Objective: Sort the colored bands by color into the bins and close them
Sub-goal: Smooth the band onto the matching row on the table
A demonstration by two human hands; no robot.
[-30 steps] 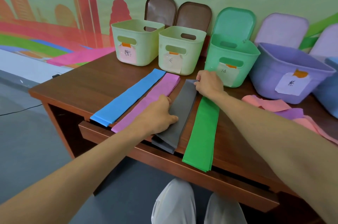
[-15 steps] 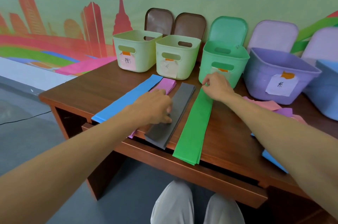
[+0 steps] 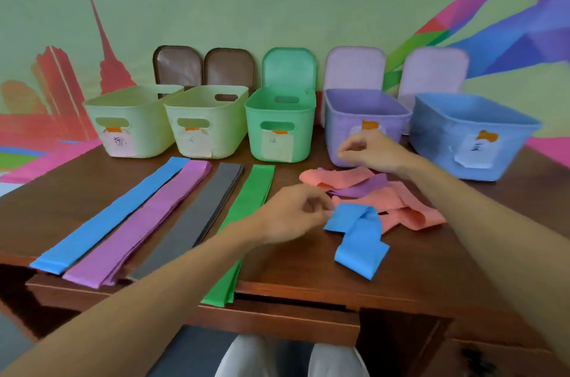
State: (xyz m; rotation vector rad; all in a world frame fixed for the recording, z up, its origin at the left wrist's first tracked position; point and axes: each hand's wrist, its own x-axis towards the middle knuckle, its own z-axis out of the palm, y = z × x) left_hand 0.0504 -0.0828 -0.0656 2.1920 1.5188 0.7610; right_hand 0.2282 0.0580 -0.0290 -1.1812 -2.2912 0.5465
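Wooden desk [image 3: 308,265] in the head view, with four bands laid flat side by side on its left half: a long blue band [image 3: 108,219], a violet band [image 3: 145,222], a grey band [image 3: 191,222] and a green band [image 3: 249,198], their near ends reaching the desk's near edge.

Right of them lies a loose pile: a folded blue band [image 3: 361,238] nearest, salmon bands [image 3: 404,213] behind it and a purple band [image 3: 361,187] among those.

The left hand [image 3: 293,213] hovers low between the green band and the pile, its fingers curled and their tips at the left edge of the folded blue band. Blur hides whether it pinches that band or only touches it.

The right hand [image 3: 370,151] is above the far side of the pile, just in front of the purple bin [image 3: 336,136], fingers curled in and thumb against forefinger, with nothing visible between them.

Along the far edge stand two pale yellow bins [image 3: 132,130], a green bin [image 3: 256,142], the purple bin and a blue bin [image 3: 431,142], all uncovered, with lids [image 3: 290,68] propped upright against the wall behind.
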